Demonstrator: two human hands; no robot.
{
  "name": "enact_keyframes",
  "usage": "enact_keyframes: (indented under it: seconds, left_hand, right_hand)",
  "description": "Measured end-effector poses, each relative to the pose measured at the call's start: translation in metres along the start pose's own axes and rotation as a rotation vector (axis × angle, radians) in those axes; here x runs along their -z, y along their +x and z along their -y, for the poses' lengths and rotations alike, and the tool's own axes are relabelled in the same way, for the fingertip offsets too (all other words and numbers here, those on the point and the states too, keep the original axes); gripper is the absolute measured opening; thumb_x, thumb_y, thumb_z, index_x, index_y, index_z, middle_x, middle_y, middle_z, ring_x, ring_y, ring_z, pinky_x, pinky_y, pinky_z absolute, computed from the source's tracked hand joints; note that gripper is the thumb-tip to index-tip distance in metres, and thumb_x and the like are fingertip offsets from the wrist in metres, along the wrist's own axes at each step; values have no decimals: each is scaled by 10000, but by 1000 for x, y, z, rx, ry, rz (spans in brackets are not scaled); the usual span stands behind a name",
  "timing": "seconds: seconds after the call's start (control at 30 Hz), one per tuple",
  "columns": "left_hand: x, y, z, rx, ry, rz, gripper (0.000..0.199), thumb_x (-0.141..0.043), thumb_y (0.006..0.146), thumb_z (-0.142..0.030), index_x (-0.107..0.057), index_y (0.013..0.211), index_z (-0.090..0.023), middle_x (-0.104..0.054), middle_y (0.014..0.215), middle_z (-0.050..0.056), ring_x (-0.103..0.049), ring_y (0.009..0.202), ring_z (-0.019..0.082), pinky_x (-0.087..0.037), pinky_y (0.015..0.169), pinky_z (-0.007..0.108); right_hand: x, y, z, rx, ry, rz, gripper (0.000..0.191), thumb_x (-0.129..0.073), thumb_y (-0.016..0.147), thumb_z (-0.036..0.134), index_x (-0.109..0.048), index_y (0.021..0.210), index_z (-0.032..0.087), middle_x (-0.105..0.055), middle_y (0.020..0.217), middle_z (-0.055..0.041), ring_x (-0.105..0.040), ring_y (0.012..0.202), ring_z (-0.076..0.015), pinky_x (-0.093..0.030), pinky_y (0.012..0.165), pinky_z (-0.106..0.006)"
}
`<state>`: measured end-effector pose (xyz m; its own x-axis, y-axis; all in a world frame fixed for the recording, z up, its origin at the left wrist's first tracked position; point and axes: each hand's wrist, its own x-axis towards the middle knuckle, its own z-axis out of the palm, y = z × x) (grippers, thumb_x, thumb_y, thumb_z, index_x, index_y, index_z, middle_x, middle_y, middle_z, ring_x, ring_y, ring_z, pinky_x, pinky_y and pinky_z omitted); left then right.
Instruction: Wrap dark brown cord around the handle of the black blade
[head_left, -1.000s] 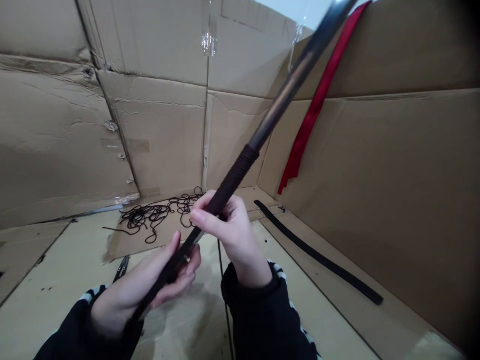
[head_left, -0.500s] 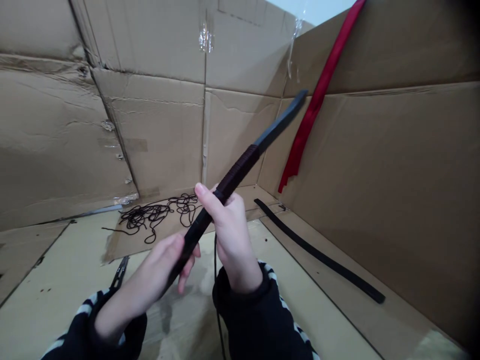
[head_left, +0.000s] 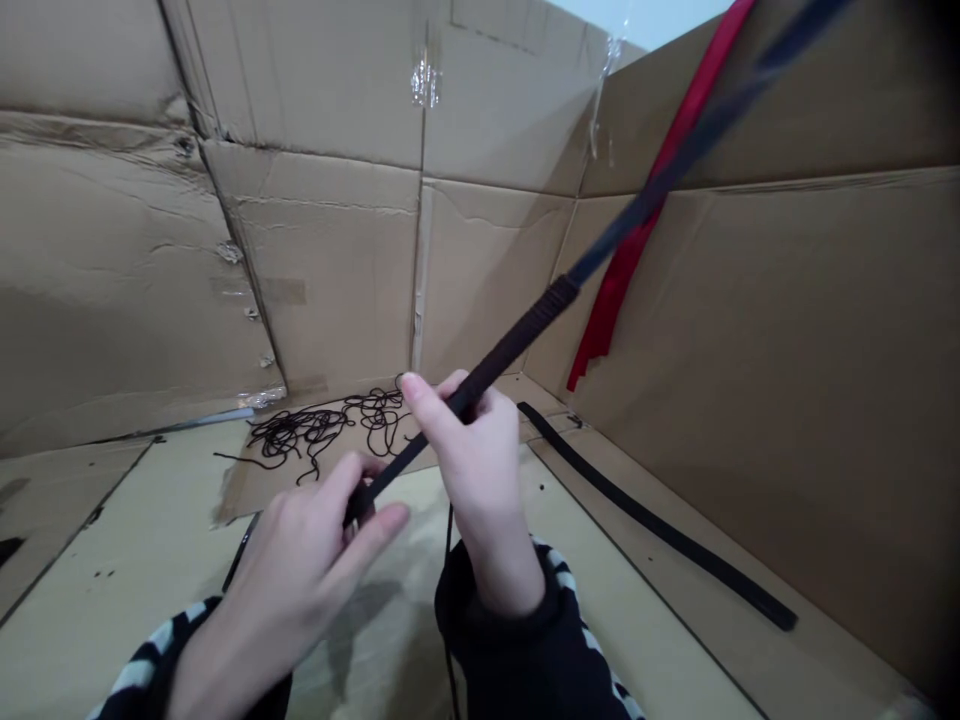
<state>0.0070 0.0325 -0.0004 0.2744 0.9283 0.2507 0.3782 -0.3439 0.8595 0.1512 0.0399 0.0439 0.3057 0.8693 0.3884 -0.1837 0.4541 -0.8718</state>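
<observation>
Left hand (head_left: 289, 570) pinches the lower end of a sword (head_left: 645, 205) handle, right hand (head_left: 480, 480) closed around its cord wrapping (head_left: 517, 335). Loose black cord (head_left: 322, 430) lies at the cardboard floor (head_left: 120, 520) corner.

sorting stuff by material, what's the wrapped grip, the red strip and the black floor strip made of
The wrapped grip looks like matte dark cord, its tight turns showing as ridges. The red strip looks like fabric ribbon, softly folded with slight sheen. The black strip looks smooth and matte, perhaps rubber or leather; the look leaves it open.
</observation>
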Motion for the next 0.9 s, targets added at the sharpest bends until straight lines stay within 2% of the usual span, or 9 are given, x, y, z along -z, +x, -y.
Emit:
enact_keyframes:
  seconds: [0.07,0.2,0.27,0.33,0.43,0.53,0.77,0.83,0.9]
  left_hand:
    - [3,-4,-9,11,99,-70,356,-594,776,-578,-580,784,-223,-512,535,-25,-425,486,131,-289,477,233]
    - [7,-15,-20,340,-502,551,580,-391,800,-736,-531,623,-202,-374,391,-72,-271,311,67,-199,387,214]
    - [6,-15,-18,398,-705,701,617,-349,792,-765,-514,611,-199,-335,345,-89,-208,266,49,-180,363,210]
    - [2,-10,-13,334,-619,615,579,-374,803,-744,-560,742,-199,-406,389,-79,-267,289,65,-227,363,204]
    - [-5,-4,-7,88,-67,139,446,-518,791,-642,-570,897,-212,-534,587,-13,-445,483,147,-336,464,248]
    - [-9,-4,-6,-53,220,-149,343,-538,803,-554,-558,816,-212,-524,624,13,-473,587,192,-338,557,286]
    - [7,-4,-3,374,-998,880,516,-358,852,-661,-524,723,-190,-212,380,-144,-94,259,17,-167,400,204]
    - [10,-1,0,396,-902,849,562,-361,828,-708,-563,793,-185,-329,388,-114,-187,259,37,-196,377,202]
    - [10,1,-1,376,-572,539,545,-382,828,-711,-574,846,-202,-510,508,-43,-403,370,97,-296,400,214]
  right_hand:
    - [-1,-3,5,-10,22,102,289,-780,628,326,-538,555,187,-477,529,51,-454,518,-97,-399,489,-236]
    - [8,-5,14,-118,88,594,129,-736,637,291,-684,676,179,-618,655,2,-550,630,-134,-441,561,-247]
    - [8,-4,11,-119,108,569,124,-719,633,295,-667,653,184,-607,652,7,-543,638,-132,-435,576,-244]
    - [1,-3,4,-100,87,344,120,-675,652,280,-601,622,190,-554,598,32,-510,586,-118,-417,557,-240]
    - [-13,-4,-7,-93,-103,9,122,-624,670,233,-529,608,190,-472,540,60,-449,515,-101,-382,513,-235]
    - [-14,-4,-10,-47,-138,12,118,-652,685,245,-564,636,183,-499,563,48,-464,534,-105,-376,507,-233]
    - [6,-4,-2,-106,192,511,139,-721,710,303,-665,655,187,-611,654,14,-543,633,-114,-438,629,-247]
    - [2,-6,-3,-55,140,404,126,-686,751,291,-659,673,194,-618,684,13,-558,657,-122,-453,661,-263]
    - [-4,-8,-3,-12,54,202,118,-678,748,284,-635,684,194,-608,699,15,-561,654,-125,-458,645,-264]
